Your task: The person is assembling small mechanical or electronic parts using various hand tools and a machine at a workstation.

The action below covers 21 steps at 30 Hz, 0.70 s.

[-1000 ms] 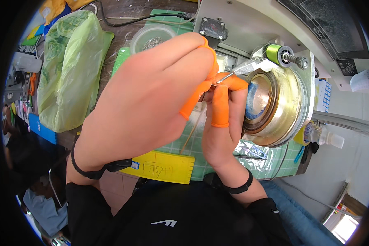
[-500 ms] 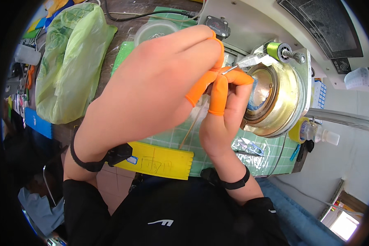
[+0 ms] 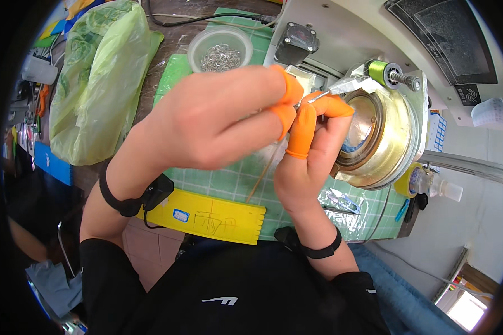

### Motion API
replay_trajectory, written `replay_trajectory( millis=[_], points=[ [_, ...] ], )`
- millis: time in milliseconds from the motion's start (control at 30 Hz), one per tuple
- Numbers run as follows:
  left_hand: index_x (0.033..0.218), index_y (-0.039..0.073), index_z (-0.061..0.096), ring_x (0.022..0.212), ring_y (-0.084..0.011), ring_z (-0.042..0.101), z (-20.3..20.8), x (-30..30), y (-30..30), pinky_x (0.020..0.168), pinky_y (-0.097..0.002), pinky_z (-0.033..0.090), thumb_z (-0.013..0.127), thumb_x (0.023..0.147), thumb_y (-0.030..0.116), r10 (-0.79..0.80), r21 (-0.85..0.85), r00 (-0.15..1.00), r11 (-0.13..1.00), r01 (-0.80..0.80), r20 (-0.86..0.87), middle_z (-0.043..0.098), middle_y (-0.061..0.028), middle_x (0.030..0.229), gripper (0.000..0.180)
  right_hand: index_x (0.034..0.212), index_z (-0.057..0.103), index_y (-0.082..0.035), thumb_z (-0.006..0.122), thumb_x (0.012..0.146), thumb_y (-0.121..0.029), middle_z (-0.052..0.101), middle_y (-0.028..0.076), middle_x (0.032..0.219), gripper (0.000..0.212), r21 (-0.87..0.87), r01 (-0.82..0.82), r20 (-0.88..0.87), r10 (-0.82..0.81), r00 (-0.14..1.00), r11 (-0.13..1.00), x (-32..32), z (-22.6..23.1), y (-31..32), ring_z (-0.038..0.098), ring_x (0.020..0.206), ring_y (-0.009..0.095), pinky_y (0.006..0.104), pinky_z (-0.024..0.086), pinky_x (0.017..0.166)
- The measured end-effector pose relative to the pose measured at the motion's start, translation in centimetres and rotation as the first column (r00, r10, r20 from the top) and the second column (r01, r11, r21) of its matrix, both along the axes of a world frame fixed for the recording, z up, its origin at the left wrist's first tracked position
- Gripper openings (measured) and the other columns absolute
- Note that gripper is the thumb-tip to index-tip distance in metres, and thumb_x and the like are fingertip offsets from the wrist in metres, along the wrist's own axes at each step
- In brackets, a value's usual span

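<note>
My left hand (image 3: 218, 120), orange rubber cots on its fingertips, pinches something small and dark between thumb and forefinger; its kind is hidden. Close beside it, my right hand (image 3: 304, 162) also wears orange cots. Its thumb and forefinger are pressed together at the thin metal tip (image 3: 318, 96) of the machine's silvery arm (image 3: 346, 86); what lies between them cannot be made out. Just right of these fingers is a round brass-coloured machine head (image 3: 394, 139). A spool of bright green thread (image 3: 381, 72) sits above it.
A clear bowl (image 3: 193, 49) of small silvery metal pieces stands behind my left hand. On the green cutting mat (image 3: 229, 178) lie a yellow notched strip (image 3: 235, 220), a thin stick (image 3: 260, 177) and thread snips (image 3: 343, 201). A pale green plastic bag (image 3: 103, 84) lies at left.
My left hand has drawn slightly left and down, its fingers now apart from the right hand's. The bowl behind it shows more fully. My right hand has hardly moved.
</note>
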State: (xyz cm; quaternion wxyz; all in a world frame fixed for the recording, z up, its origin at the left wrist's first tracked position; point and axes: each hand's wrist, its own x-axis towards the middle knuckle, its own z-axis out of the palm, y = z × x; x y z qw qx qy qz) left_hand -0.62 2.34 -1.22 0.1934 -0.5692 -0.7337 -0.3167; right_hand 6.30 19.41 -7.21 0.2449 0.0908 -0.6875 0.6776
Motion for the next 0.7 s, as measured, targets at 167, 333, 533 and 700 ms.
replay_trajectory(
  millis=[167, 333, 533, 700],
  points=[
    [0.117, -0.011, 0.068, 0.099, -0.0421, 0.073, -1.2, 0.6, 0.0, 0.083, -0.0421, 0.061, 0.072, 0.084, -0.002, -0.047, 0.071, 0.998, 0.997, 0.045, 0.039, 0.070, -0.0252, 0.109, 0.035, 0.115, 0.043, -0.001, 0.049, 0.105, 0.002, 0.043, 0.009, 0.110, 0.013, -0.055, -0.050, 0.020, 0.051, 0.998, 0.997, -0.1, 0.5, 0.0, 0.046, 0.097, 0.015, 0.0282, 0.042, 0.090],
    [0.118, -0.012, 0.067, 0.104, -0.0424, 0.073, -3.0, -0.6, 0.0, 0.085, -0.0415, 0.061, 0.071, 0.084, -0.004, -0.098, 0.128, 0.995, 0.987, 0.101, -0.023, 0.071, -0.0278, 0.114, 0.035, 0.116, 0.042, -0.001, 0.049, 0.106, 0.001, 0.044, 0.009, 0.111, 0.013, -0.046, -0.037, 0.025, 0.038, 0.999, 0.998, -0.1, 0.5, 0.1, 0.047, 0.097, 0.014, 0.0284, 0.043, 0.091],
    [0.108, -0.012, 0.072, 0.105, -0.0409, 0.073, -2.3, -0.1, 0.1, 0.077, -0.0407, 0.063, 0.073, 0.081, -0.003, -0.064, 0.121, 0.998, 0.991, 0.063, 0.002, 0.070, -0.0215, 0.111, 0.029, 0.115, 0.044, -0.007, 0.048, 0.111, -0.008, 0.049, 0.004, 0.111, 0.007, -0.109, -0.068, 0.043, 0.073, 0.996, 0.992, 0.2, 0.6, 0.0, 0.044, 0.095, 0.009, 0.0243, 0.041, 0.086],
    [0.102, -0.013, 0.073, 0.104, -0.0404, 0.074, -1.9, -0.4, 0.3, 0.073, -0.0406, 0.064, 0.074, 0.074, 0.000, -0.057, 0.072, 0.980, 0.995, 0.071, -0.189, 0.069, -0.0175, 0.108, 0.031, 0.124, 0.042, -0.001, 0.051, 0.108, -0.005, 0.047, 0.009, 0.115, 0.019, -0.147, -0.057, 0.134, 0.077, 0.988, 0.988, 0.6, 0.7, 0.1, 0.051, 0.099, 0.013, 0.0283, 0.045, 0.091]
  ],
)
